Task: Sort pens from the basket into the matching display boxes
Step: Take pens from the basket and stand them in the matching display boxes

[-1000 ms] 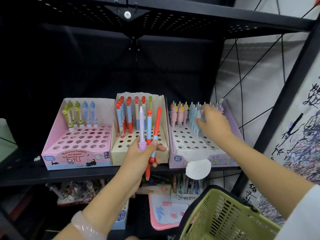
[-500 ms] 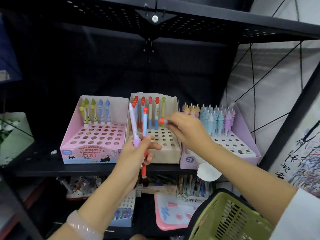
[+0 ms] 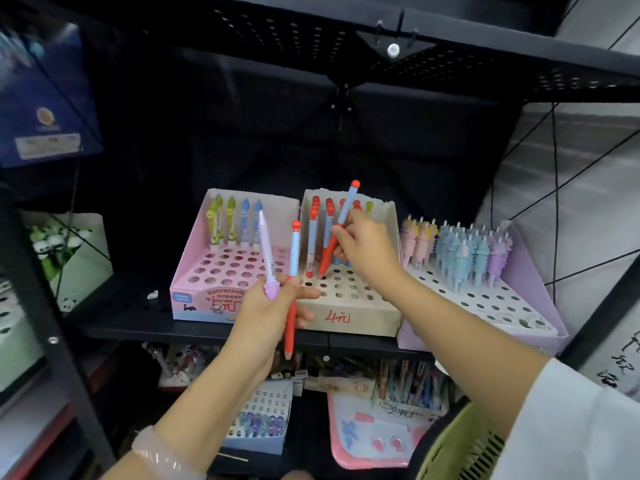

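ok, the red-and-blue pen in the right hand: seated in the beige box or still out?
Out. The red-and-blue pen leans tilted in the right hand, its tip just above the beige cardboard box holes, not visibly inserted.

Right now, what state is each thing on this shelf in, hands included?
Left hand: grips a lilac pen and a red-and-blue pen.
Right hand: fingers pinch another red-and-blue pen, tilted, tip at the beige box's holes.
Pink box: mostly empty holes, a few pens at the back.
Purple box: back rows full, front holes empty.
Green basket: contents hidden.
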`<control>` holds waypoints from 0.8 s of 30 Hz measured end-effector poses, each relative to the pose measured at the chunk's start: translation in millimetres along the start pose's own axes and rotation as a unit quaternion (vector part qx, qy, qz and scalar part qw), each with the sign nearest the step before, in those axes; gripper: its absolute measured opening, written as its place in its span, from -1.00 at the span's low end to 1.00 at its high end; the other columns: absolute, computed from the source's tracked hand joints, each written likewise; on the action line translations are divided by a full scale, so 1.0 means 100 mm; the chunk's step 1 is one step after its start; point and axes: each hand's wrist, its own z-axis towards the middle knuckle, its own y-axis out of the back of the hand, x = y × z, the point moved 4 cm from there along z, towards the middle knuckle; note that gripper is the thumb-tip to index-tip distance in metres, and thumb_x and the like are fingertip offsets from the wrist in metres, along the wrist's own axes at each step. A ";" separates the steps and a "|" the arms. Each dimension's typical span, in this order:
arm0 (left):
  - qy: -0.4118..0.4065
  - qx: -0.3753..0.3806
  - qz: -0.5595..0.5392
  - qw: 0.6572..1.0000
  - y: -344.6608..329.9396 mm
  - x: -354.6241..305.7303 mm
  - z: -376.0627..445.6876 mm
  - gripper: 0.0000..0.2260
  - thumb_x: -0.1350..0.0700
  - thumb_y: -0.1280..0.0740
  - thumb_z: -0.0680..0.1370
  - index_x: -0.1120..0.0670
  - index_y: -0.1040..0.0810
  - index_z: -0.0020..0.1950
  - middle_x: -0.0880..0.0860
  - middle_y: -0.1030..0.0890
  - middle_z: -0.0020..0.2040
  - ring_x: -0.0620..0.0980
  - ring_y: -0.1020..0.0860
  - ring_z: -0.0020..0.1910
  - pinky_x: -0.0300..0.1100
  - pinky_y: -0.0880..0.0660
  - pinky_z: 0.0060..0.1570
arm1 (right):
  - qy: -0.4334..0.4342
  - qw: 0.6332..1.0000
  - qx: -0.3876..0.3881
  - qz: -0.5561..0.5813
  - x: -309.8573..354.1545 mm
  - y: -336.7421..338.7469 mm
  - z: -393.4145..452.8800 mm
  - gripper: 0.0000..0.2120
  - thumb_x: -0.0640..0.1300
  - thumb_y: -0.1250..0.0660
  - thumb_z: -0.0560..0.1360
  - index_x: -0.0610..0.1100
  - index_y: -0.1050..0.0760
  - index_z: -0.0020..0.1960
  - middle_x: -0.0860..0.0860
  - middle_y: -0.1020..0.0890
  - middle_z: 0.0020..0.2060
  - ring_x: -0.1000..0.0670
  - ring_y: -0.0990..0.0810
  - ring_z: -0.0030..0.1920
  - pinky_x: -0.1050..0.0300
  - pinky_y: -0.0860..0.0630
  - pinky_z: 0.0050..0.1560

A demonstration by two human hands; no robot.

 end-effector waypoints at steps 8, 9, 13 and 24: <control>-0.004 -0.034 0.012 0.999 0.12 0.02 0.00 -0.87 0.14 -0.25 0.57 0.10 -0.59 -0.08 0.01 -0.66 -0.21 -0.10 -0.61 -0.19 -0.26 -0.53 -0.18 | -0.001 0.992 0.075 -0.098 -0.06 -0.19 -0.06 -0.92 -0.12 -0.24 0.57 -0.13 -0.45 -0.02 0.01 -0.57 -0.30 0.05 -0.59 -0.29 0.12 -0.58 -0.15; -0.006 -0.040 0.032 0.999 0.13 0.02 -0.01 -0.87 0.11 -0.26 0.57 0.07 -0.60 -0.08 -0.02 -0.64 -0.18 -0.12 -0.59 -0.13 -0.29 -0.47 -0.14 | -0.003 0.988 0.094 -0.121 -0.09 -0.23 -0.08 -0.89 -0.11 -0.25 0.56 -0.15 -0.47 -0.01 0.03 -0.57 -0.29 0.10 -0.55 -0.31 0.18 -0.56 -0.17; -0.009 -0.044 0.056 0.997 0.15 0.00 -0.02 -0.86 0.06 -0.27 0.56 0.02 -0.62 -0.06 -0.11 -0.60 -0.18 -0.22 -0.54 -0.08 -0.40 -0.33 -0.18 | -0.025 0.987 0.080 -0.139 -0.11 -0.19 -0.10 -0.82 -0.06 -0.31 0.52 -0.16 -0.51 0.03 0.13 -0.46 -0.34 0.23 -0.41 -0.35 0.35 -0.40 -0.32; -0.017 -0.014 0.057 0.998 -0.05 0.01 -0.04 -0.88 0.07 -0.29 0.55 -0.01 -0.60 -0.15 -0.19 -0.64 -0.34 -0.34 -0.57 -0.28 -0.46 -0.40 -0.31 | -0.052 0.964 0.209 0.157 0.29 -0.11 -0.42 -0.78 -0.07 -0.26 0.55 -0.20 -0.52 -0.17 0.10 -0.52 -0.42 0.24 -0.49 -0.44 0.35 -0.45 -0.38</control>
